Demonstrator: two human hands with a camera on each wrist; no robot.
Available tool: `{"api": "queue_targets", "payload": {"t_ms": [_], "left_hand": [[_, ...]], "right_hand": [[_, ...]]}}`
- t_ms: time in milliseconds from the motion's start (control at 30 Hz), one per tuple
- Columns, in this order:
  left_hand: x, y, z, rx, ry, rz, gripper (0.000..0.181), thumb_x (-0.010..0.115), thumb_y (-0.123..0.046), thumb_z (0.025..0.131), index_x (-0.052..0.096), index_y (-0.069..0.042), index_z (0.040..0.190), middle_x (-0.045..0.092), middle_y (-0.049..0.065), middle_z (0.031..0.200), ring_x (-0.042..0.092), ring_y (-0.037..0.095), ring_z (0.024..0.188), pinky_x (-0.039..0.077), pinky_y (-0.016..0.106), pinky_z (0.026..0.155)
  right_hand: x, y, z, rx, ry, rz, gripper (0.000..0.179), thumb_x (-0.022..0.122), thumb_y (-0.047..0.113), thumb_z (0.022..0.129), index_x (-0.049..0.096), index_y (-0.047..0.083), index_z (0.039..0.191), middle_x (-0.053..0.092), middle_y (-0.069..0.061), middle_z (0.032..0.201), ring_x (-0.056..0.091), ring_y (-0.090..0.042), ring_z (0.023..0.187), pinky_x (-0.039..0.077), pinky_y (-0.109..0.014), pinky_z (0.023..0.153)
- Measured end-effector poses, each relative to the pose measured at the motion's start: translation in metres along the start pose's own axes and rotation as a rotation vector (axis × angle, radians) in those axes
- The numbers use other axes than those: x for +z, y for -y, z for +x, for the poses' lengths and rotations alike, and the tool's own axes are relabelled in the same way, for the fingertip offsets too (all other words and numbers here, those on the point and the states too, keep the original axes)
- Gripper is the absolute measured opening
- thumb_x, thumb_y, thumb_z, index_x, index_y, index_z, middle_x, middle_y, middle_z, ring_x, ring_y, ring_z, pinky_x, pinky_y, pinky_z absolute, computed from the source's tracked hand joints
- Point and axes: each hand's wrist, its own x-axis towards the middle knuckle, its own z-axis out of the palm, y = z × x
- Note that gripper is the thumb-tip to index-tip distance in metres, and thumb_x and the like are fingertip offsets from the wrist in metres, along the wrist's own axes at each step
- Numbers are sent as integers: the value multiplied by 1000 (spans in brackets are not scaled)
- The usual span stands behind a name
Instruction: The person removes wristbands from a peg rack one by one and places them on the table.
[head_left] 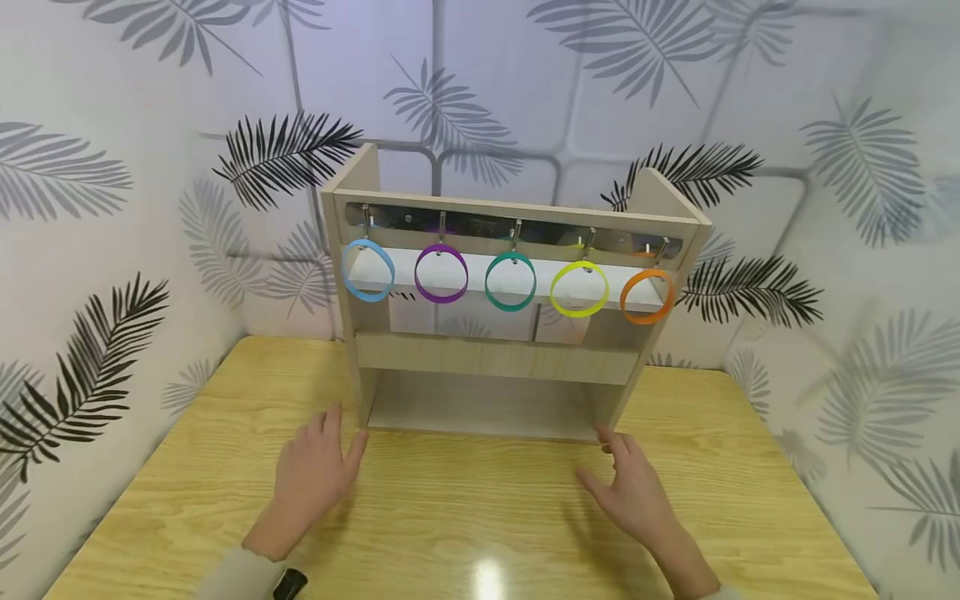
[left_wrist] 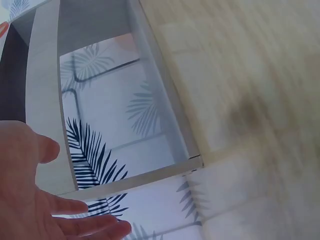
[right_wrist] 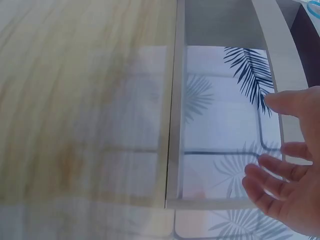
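Observation:
A pale wooden rack (head_left: 495, 358) stands upright on the table. Along its top front runs a metal strip (head_left: 480, 227) with several hooks. From the hooks hang a light blue ring (head_left: 368, 297), a purple ring (head_left: 441, 299), a green ring (head_left: 510, 307), a yellow ring (head_left: 579, 313) and an orange ring (head_left: 647, 320). My left hand (head_left: 311, 471) is near the rack's lower left corner, fingers extended, holding nothing. By the lower right corner is my right hand (head_left: 636, 492), its fingers loosely bent and holding nothing. Whether either hand touches the rack I cannot tell.
The light wood table (head_left: 465, 517) extends around the rack on both sides and in front. Close behind it rises a wall (head_left: 495, 75) with a leaf pattern. A dark band (head_left: 290, 583) sits at the left wrist.

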Motion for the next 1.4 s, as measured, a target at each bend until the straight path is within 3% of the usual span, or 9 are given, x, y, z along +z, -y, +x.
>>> {"api": "queue_targets", "payload": {"t_ms": [367, 633, 867, 1033, 1200, 1400], "left_hand": [[-28, 4, 40, -30, -100, -29, 55, 52, -29, 93, 45, 15, 126, 57, 33, 106, 59, 46, 82, 49, 53, 59], [-43, 0, 69, -62, -90, -51, 55, 46, -32, 97, 42, 13, 129, 56, 32, 110, 59, 44, 86, 48, 54, 62], [-46, 3, 91, -90, -44, -119, 61, 38, -38, 99, 36, 11, 135, 53, 30, 119, 58, 45, 97, 46, 56, 74], [-44, 5, 103, -93, -22, -264, 58, 33, -41, 100, 38, 4, 136, 57, 21, 120, 60, 37, 99, 47, 52, 76], [-38, 9, 110, -77, -52, -335, 48, 38, -35, 100, 44, -2, 133, 60, 15, 112, 62, 30, 92, 47, 49, 72], [-31, 12, 116, -43, -111, -359, 41, 41, -31, 99, 50, 0, 125, 60, 14, 99, 61, 29, 83, 47, 46, 67]], "right_hand": [[3, 23, 15, -80, -45, 101, 54, 79, 13, 76, 53, 0, 122, 61, -8, 106, 60, -21, 92, 51, -38, 69], [4, 43, 23, -116, -50, 148, 51, 79, 12, 76, 55, -1, 119, 62, -7, 101, 59, -20, 90, 51, -38, 69], [4, 58, 34, -172, -59, 175, 49, 78, 11, 78, 54, -1, 119, 62, -3, 92, 60, -17, 83, 51, -34, 67], [4, 72, 43, -191, -48, 203, 48, 77, 10, 78, 55, 0, 119, 62, -2, 91, 60, -18, 83, 51, -36, 67], [5, 87, 52, -218, -20, 214, 48, 77, 12, 79, 56, 1, 120, 61, -1, 90, 60, -17, 82, 51, -33, 68], [8, 101, 60, -278, 0, 239, 46, 76, 10, 79, 55, 1, 119, 60, 0, 88, 61, -17, 81, 50, -30, 67]]}}
